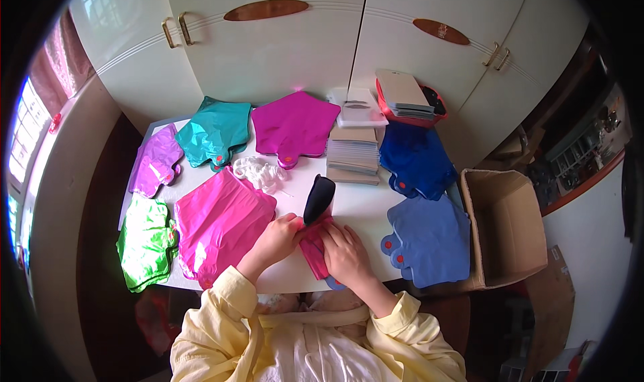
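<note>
Red foil balloon (pixel 314 251): folded flat at the near edge of the white table (pixel 355 204), pinched between both hands, right in front of the person.
Green foil stack (pixel 144 242): far left, its crinkled edge drooping over the table's rim.
Purple foil piece (pixel 155 160): behind the green, lying flat.
Hot-pink stack (pixel 218 222): just beside the left hand, its corner nearly under the wrist.
Teal star balloon (pixel 215 132): at the back, overlapping the purple's edge.
White ribbon bundle (pixel 260 172): loose coil, between the teal and the hands.
Left hand (pixel 276 240): fingers curled shut on the red foil's left edge, pressing it down.
Black piece (pixel 318 198): stands up just behind the red foil, touching it; what it is I cannot tell.
Magenta star balloon (pixel 295 125): back centre, flat.
Right hand (pixel 346 253): palm down, fingers closed over the red foil's right side.
Card stacks (pixel 353 155): grey piles behind the hands.
Dark blue balloons (pixel 429 238): right side, one pile behind another.
Cardboard box (pixel 504 226): open, at the table's right edge.
Risk: the foil looks slippery, so a fold could spring open if either hand's pressure eases; the left sleeve could drag the pink stack off the edge; a sharp crease might split the foil.
</note>
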Motion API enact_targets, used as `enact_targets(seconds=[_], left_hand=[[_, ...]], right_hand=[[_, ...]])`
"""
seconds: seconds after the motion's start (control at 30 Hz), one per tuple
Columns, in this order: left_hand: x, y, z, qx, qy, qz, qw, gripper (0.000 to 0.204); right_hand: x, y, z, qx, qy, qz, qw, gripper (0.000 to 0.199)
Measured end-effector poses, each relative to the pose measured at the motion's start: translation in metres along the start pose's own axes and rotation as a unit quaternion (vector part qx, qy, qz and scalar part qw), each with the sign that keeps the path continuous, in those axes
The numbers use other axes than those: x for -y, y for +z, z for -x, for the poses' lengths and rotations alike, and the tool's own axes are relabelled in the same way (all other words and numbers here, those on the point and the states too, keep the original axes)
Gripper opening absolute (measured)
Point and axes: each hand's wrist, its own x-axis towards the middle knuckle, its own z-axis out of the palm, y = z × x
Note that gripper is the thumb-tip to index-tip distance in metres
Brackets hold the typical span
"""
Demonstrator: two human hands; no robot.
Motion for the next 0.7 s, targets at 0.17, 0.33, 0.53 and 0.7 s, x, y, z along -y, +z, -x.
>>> enact_targets(seconds=[0.17,0.33,0.53,0.7], left_hand=[[-0.002,-0.004,0.0,0.018,0.018,-0.03,0.999,0.009],[-0.005,-0.008,0.003,0.011,0.074,-0.101,0.992,0.013],[-0.003,-0.003,0.005,-0.043,0.083,-0.072,0.993,0.02],[-0.005,0.004,0.001,-0.061,0.022,-0.032,0.997,0.018]], right_hand=[[-0.002,-0.001,0.0,-0.005,-0.012,0.002,1.0,0.036],[0.0,-0.003,-0.002,-0.029,0.01,-0.006,1.0,0.029],[0.001,-0.006,-0.001,0.015,0.027,0.024,0.999,0.032],[-0.001,-0.003,-0.001,-0.026,-0.002,0.031,0.999,0.034]])
